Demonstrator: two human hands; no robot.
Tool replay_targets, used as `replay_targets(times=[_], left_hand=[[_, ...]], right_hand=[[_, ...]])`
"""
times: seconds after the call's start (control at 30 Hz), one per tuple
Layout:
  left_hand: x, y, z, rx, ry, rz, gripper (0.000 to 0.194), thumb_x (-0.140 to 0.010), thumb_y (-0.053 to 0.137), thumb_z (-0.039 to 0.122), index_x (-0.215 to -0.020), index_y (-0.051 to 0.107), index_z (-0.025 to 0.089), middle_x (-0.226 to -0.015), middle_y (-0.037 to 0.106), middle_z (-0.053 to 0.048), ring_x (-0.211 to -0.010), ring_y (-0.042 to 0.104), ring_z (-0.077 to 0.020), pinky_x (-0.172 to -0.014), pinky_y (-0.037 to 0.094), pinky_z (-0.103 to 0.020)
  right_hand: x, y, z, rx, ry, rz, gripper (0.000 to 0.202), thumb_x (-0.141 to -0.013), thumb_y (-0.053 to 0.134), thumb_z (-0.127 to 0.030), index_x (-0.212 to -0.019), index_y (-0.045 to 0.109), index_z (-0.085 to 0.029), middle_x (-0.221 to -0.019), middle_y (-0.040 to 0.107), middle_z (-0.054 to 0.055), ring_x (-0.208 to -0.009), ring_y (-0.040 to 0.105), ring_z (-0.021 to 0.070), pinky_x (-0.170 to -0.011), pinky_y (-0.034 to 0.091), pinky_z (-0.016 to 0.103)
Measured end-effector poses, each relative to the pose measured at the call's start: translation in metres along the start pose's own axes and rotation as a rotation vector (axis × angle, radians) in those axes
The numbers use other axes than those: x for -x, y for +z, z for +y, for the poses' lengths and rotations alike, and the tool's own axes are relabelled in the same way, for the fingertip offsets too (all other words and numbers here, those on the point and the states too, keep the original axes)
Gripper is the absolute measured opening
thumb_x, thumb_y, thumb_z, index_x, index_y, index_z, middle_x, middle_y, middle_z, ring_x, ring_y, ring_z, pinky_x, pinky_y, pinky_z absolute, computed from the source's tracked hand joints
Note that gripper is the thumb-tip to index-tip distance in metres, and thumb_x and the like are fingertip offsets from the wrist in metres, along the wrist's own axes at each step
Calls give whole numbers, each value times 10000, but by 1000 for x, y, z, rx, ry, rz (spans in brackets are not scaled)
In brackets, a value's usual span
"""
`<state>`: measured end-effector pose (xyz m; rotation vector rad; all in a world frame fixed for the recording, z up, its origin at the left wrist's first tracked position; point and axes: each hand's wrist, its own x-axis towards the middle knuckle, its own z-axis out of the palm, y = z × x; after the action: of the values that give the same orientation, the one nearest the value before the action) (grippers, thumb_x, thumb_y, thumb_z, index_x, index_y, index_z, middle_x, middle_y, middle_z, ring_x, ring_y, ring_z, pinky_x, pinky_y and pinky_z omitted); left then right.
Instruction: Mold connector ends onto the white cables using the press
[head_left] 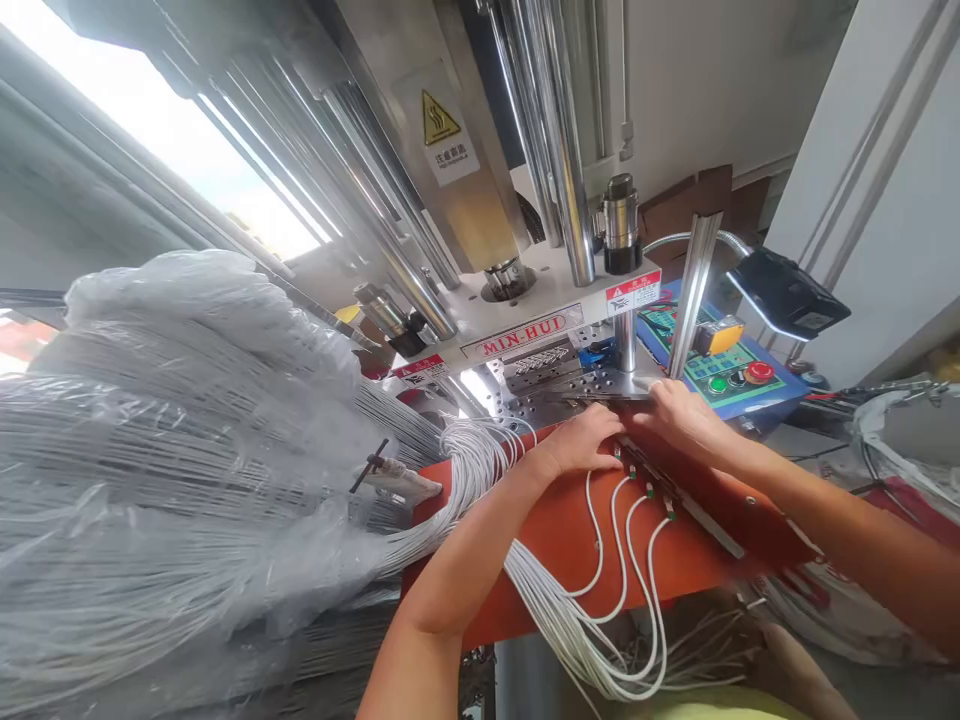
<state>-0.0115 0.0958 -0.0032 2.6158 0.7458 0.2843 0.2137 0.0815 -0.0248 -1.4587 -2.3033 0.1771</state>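
My left hand (589,440) rests over the orange work surface (555,520) at the press's front edge, fingers curled and pressed down; what they hold is hidden. Just below it, several white cables (651,560) end in small metal tips with green parts (650,490), lined up along a metal strip (705,520). My right hand (686,415) is bent at the edge of the steel plate (630,385), beside an upright metal rail; its fingertips are mostly out of sight. Dark thin metal pieces (585,397) lie between the hands and the mold.
The press head (525,335) marked MIN-HUI stands above the plate between steel columns (562,150). A blue control box (735,375) with buttons and a lamp (787,290) are at right. Plastic-wrapped cable bundles (187,450) fill the left. A clamp handle (370,465) sticks up beside the loose cable bundle (476,460).
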Motion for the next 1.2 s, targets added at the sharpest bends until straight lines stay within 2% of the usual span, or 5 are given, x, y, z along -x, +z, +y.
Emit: replay_targets(times=[0.1,0.23,0.5,0.97,1.2], left_hand=[[0,0,-7,19,10,1,380,-756,748,350,-1080,659,171,-1087,644,-104,-1080,513,-250,-993,401,-374],[1,6,-9,57,-40,43,396,-710,774,342,-1055,664,180,-1065,656,-83,-1043,528,-239,-1009,383,-380],[22,9,2,26,-174,173,360,-703,769,345,-1011,668,188,-996,661,-65,-998,526,-239,-960,418,-383],[44,-54,-92,-161,-654,645,441,-610,840,334,-1001,714,176,-1033,673,-94,-1068,563,-279,-944,462,-405],[41,-60,-129,-59,-755,770,543,-658,812,358,-1144,651,176,-1173,661,-107,-1171,560,-293,-995,437,-410]], right_hand=[[55,-13,-12,-63,-80,-72,688,-818,655,-410,-1414,359,-234,-1207,609,104,-1078,559,283,-841,457,376],[103,-7,-25,-69,-62,-64,533,-820,618,-314,-1329,471,-256,-1077,672,94,-1008,601,302,-869,458,438],[93,12,-21,-32,-96,32,586,-871,558,-270,-1426,383,-192,-1053,666,127,-964,591,314,-846,474,460],[-128,30,-5,52,-427,66,271,-831,595,-189,-1099,584,-148,-971,634,134,-934,575,287,-789,479,383],[-191,51,0,-44,-462,9,295,-817,584,-195,-1108,632,-204,-1053,689,109,-1024,614,281,-904,471,422]])
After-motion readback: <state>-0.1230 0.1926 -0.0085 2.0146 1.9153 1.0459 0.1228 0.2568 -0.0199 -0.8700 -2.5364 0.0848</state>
